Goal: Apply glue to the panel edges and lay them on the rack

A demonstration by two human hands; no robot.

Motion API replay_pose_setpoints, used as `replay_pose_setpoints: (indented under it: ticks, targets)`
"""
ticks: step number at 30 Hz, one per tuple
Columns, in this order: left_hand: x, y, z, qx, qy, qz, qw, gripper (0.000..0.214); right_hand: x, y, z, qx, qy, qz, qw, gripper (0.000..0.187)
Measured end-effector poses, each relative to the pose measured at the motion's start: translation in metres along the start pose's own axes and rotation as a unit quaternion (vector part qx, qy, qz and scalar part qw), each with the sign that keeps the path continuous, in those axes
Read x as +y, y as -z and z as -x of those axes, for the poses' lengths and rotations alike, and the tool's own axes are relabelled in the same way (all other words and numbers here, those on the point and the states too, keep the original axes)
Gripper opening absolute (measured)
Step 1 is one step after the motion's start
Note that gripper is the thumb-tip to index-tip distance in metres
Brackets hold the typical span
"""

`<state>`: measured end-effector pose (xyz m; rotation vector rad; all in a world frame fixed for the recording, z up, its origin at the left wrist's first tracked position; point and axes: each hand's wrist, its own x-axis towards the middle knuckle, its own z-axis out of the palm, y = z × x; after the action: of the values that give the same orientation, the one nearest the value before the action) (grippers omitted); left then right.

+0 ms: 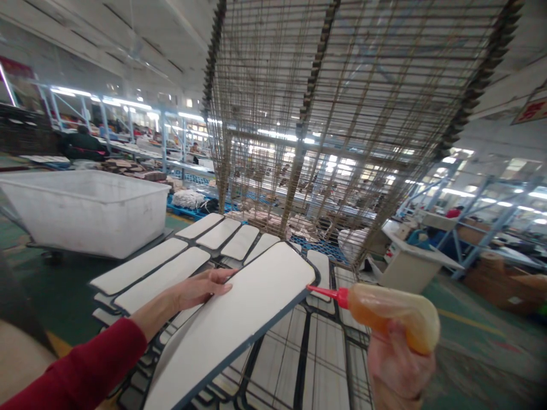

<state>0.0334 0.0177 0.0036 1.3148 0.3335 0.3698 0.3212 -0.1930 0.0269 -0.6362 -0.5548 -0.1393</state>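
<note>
My left hand, in a red sleeve, grips the left edge of a long white panel with a dark rim, holding it tilted above a wire rack shelf. My right hand is closed round a squeeze bottle of amber liquid. Its red nozzle touches the panel's far right edge. Several more white panels lie in rows on the shelf beneath.
A tall stack of wire rack shelves rises straight ahead. A large white plastic tub stands on the left. A white stand and blue shelving are on the right. People work at distant benches.
</note>
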Motion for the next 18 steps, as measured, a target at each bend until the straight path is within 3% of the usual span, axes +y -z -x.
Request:
replay_pose_setpoints:
  ticks: [9,18]
  targets:
    - [-0.007,0.004,-0.007,0.018,-0.004,0.005,1.0,0.054,0.001,-0.004,0.007,0.0,-0.039,-0.018,0.999,0.035]
    - [-0.003,-0.002,-0.011,0.038,-0.007,0.017,0.999,0.059,0.009,-0.004,0.009,-0.026,-0.036,0.002,0.999,0.032]
